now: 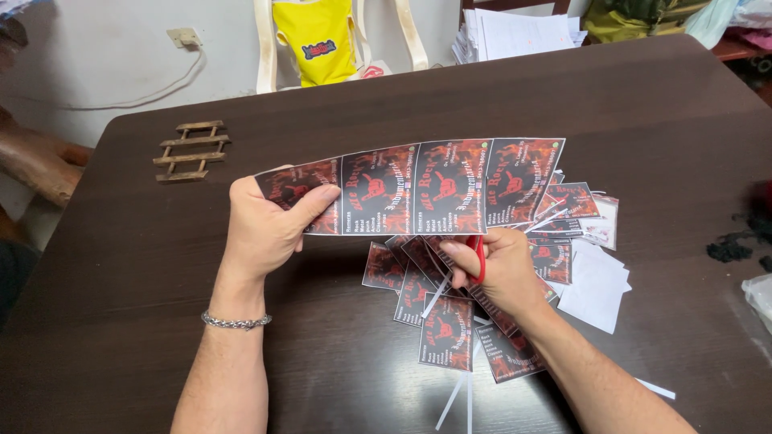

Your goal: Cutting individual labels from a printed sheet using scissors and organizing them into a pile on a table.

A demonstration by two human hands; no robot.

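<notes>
Gripping one end of the printed strip above the dark table, the left hand pinched it between thumb and fingers; the right hand was closed through the red-handled scissors, positioned at the strip's lower edge over the cut cards

Far left of table: small wooden ladder-shaped rack
Behind table: yellow bag on pale chair
Top edge: stacked white papers
Wall: socket, white cable
</notes>
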